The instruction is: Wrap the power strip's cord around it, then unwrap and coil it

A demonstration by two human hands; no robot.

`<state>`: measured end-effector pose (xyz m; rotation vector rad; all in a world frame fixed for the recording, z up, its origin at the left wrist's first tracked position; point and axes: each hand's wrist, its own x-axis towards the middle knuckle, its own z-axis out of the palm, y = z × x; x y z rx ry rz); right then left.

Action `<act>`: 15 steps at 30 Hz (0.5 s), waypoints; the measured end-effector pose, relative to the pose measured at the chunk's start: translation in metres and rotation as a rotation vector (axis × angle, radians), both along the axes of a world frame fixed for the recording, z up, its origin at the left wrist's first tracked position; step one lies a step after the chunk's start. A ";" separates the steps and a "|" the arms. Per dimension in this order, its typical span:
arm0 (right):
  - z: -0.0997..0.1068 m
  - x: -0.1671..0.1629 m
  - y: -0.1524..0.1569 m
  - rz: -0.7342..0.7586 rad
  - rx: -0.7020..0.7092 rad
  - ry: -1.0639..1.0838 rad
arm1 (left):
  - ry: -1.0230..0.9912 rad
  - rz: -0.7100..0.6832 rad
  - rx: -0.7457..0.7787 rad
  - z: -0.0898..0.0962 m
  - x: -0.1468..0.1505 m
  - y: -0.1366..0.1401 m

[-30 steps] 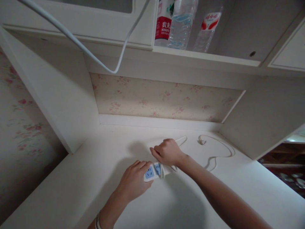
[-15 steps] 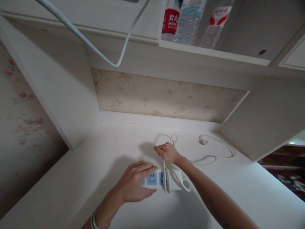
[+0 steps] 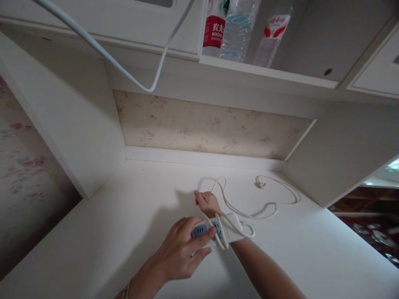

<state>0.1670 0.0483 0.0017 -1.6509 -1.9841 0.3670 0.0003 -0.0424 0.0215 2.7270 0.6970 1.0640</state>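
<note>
My left hand point(image 3: 183, 247) grips the left end of a white power strip point(image 3: 233, 233) with blue socket faces. Loops of its white cord point(image 3: 220, 232) lie wrapped around the strip's middle and right part. Behind the strip is my right hand point(image 3: 207, 202), its fingers closed on the cord, and my right forearm passes beneath the strip's right end. From that hand the cord runs right across the white desk in a loose curve. Its plug point(image 3: 261, 184) lies near the desk's right back corner.
Above the desk, a shelf point(image 3: 268, 74) holds several plastic bottles point(image 3: 238, 31). A thick pale cable point(image 3: 124, 74) hangs down in front of the upper cabinet. White side panels point(image 3: 71, 104) stand left and right, with floral wallpaper point(image 3: 199, 124) at the back.
My right hand has gone from above the strip to behind it, with the forearm now under the strip. The strip is tilted, and my left fingers reach farther over its face.
</note>
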 end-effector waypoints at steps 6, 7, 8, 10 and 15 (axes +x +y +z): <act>0.000 -0.017 -0.007 -0.058 -0.005 0.078 | -0.014 0.101 0.090 0.001 -0.005 0.005; 0.003 -0.015 -0.006 -0.063 -0.004 0.101 | -0.011 0.105 0.102 0.002 -0.006 0.006; 0.007 -0.012 -0.006 -0.066 -0.007 0.136 | -0.009 0.105 0.114 0.002 -0.007 0.006; 0.015 -0.004 -0.005 -0.070 -0.012 0.234 | -0.019 0.102 0.138 0.003 -0.008 0.006; 0.020 0.002 -0.010 0.058 0.136 0.171 | -0.045 0.114 0.173 0.004 -0.007 0.006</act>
